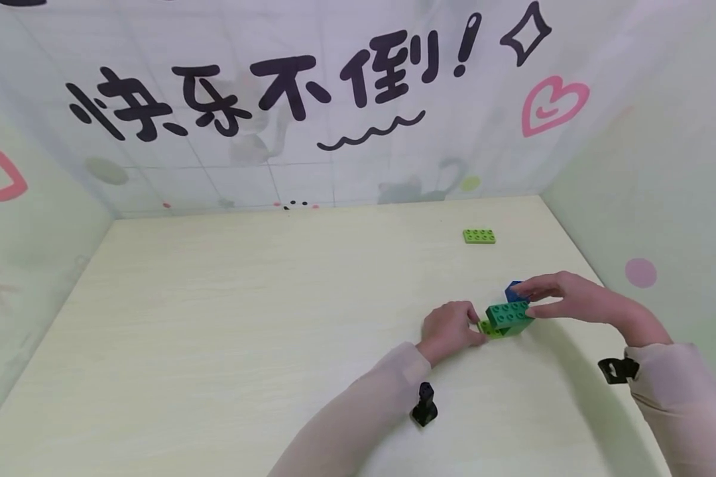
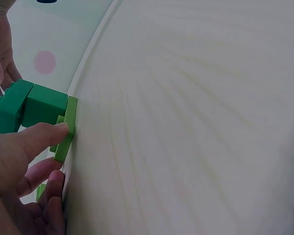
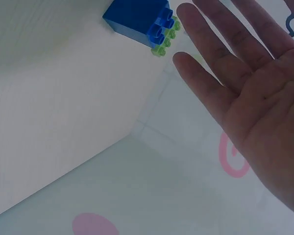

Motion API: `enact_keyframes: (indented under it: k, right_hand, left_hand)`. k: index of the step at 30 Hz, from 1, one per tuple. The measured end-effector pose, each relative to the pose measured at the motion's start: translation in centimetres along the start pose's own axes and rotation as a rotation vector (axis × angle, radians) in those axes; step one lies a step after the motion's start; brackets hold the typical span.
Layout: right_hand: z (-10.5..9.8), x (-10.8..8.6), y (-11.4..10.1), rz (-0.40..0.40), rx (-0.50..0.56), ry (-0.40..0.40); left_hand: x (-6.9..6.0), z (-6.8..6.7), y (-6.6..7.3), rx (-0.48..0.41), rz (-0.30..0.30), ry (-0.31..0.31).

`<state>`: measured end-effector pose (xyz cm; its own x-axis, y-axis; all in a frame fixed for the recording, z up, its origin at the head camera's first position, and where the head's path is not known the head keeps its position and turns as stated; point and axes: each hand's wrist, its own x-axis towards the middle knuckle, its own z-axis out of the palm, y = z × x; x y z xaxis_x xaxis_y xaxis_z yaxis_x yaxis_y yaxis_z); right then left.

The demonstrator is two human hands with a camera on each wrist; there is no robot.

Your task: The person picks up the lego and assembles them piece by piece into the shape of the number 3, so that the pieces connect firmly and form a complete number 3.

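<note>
My left hand (image 1: 450, 329) pinches the left end of a flat lime-green toy brick (image 2: 68, 129) lying on the table, thumb on one side and fingers on the other. On that brick stands a green block (image 2: 45, 105). A studded green brick (image 1: 509, 315) sits on top, slightly tilted, with a narrow gap showing in the left wrist view. My right hand (image 1: 573, 301) hovers at the right of this stack, its fingers straight in the right wrist view; whether the thumb touches the top brick is unclear. A blue brick (image 3: 137, 19) stands just behind the stack, partly hidden by the right fingers in the head view.
Farther back on the table (image 1: 244, 318) lies another flat lime-green brick (image 1: 479, 236). A printed wall (image 1: 346, 179) closes off the back, and a side wall (image 1: 644, 218) rises close to the right hand.
</note>
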<state>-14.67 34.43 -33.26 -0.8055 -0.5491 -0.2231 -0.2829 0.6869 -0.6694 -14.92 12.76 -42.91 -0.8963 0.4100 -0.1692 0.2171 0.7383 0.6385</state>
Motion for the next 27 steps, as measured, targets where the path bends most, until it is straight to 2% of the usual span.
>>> enact_keyframes:
  k: [6, 10, 14, 23, 27]
  right_hand:
    - [-0.4, 0.7, 0.5, -0.001, -0.082, 0.158]
    - [-0.5, 1.2, 1.3, 0.037, -0.116, 0.219]
    - [-0.5, 1.5, 2.1, 0.066, -0.118, 0.223]
    - [-0.2, 1.7, 3.7, 0.096, -0.061, 0.177]
    - [0.1, 1.9, 4.5, 0.088, -0.034, 0.166]
  left_hand:
    - [-0.1, -0.1, 0.0, 0.0, -0.001, 0.001]
    - [-0.1, -0.2, 0.2, 0.01, -0.001, -0.001]
    - [-0.1, -0.1, 0.2, 0.008, -0.001, -0.002]
    - [-0.2, -0.1, 0.1, 0.003, -0.004, 0.003]
    - [-0.2, -0.2, 0.2, 0.002, -0.009, 0.002]
